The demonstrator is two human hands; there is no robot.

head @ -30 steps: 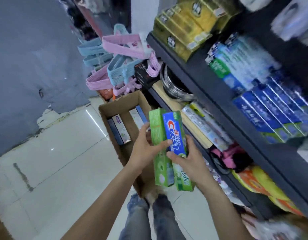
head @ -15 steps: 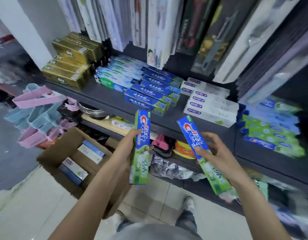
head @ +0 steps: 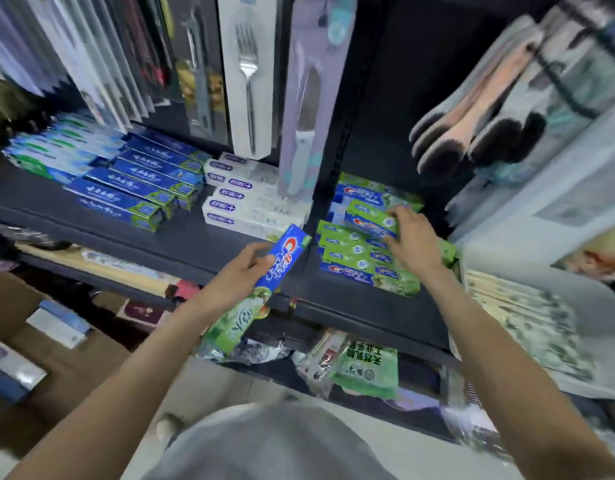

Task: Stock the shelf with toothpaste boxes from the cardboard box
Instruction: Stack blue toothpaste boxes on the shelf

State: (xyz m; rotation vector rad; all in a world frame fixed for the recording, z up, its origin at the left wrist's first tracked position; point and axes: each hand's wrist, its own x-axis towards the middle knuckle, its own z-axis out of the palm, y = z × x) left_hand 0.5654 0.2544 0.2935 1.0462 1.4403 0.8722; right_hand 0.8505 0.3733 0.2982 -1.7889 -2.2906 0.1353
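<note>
My left hand [head: 242, 271] grips a blue and green Crest toothpaste box [head: 264, 282] in front of the dark shelf [head: 195, 244], tilted with its blue end up. My right hand [head: 411, 242] lies on the stack of matching green Crest boxes [head: 361, 261] on the right part of the shelf, holding a second Crest box [head: 371, 218] down on top of that stack. The cardboard box [head: 56, 362] sits on the floor at lower left with several boxes inside.
Blue toothpaste boxes [head: 126, 188] and white ones [head: 243, 202] fill the shelf's left part. Packaged cutlery [head: 247, 74] and brushes [head: 472, 133] hang above. A lower shelf holds green packets [head: 364, 368]. A vertical divider [head: 319, 188] splits the shelf.
My right hand has carried its Crest box up and onto the green stack on the shelf. My left hand has risen toward the shelf with its box. The view swung right.
</note>
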